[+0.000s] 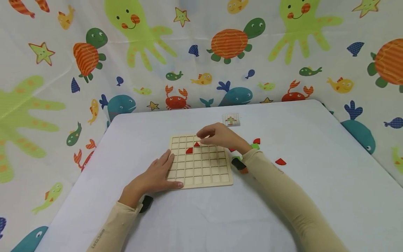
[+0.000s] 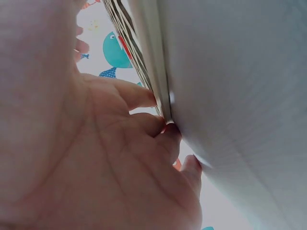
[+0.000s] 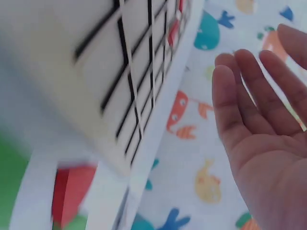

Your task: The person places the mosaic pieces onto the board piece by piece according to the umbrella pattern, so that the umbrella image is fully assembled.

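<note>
Your spread left hand touches the wooden grid board on the table while your loosely bent, empty right hand hangs near its red triangle, so you're probably placing shapes, and next likely calls for pinching a loose red wedge.

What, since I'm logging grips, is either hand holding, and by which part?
Nothing appears gripped: the left hand touches the wooden board at its left and near edges; the right hand, above it, looks empty.
</note>
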Tool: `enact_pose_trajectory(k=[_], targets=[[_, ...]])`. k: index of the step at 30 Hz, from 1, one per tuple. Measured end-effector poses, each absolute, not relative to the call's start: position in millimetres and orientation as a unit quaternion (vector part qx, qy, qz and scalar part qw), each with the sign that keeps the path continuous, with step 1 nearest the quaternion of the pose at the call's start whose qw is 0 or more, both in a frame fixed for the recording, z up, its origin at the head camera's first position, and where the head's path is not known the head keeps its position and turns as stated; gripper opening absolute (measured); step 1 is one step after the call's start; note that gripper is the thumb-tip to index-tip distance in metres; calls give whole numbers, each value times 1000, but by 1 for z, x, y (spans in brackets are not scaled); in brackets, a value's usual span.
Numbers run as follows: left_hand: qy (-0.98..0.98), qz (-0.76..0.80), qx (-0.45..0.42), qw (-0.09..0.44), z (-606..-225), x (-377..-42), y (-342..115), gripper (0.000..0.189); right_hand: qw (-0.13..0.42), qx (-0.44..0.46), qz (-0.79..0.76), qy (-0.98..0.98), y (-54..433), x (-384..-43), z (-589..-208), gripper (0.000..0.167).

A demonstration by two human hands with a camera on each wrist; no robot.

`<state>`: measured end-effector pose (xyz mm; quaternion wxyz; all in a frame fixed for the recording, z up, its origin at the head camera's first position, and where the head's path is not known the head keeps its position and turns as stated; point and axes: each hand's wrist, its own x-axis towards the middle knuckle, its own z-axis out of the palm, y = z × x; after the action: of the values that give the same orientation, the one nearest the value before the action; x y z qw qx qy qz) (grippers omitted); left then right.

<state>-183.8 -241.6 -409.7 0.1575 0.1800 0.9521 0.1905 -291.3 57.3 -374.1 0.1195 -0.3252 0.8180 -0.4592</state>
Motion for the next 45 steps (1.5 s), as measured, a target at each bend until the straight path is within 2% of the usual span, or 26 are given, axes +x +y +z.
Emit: enact_pose_trajectory(k=[10, 19, 30, 35, 45], targets=[[951, 190, 186, 154, -406, -180, -246, 123, 155, -271, -455, 834, 133, -289, -371, 51], [951, 184, 192, 158, -404, -178, -250, 125, 183, -206, -440, 855, 177, -295, -373, 46], [948, 184, 201, 163, -402, -175, -259, 125, 205, -189, -385, 880, 178, -287, -379, 35], [948, 184, 203, 161, -402, -175, -259, 125, 200, -216, -364, 884, 167, -287, -384, 30], [947, 185, 199, 168, -398, -173, -257, 125, 197, -211, -321, 902, 153, -288, -393, 17]])
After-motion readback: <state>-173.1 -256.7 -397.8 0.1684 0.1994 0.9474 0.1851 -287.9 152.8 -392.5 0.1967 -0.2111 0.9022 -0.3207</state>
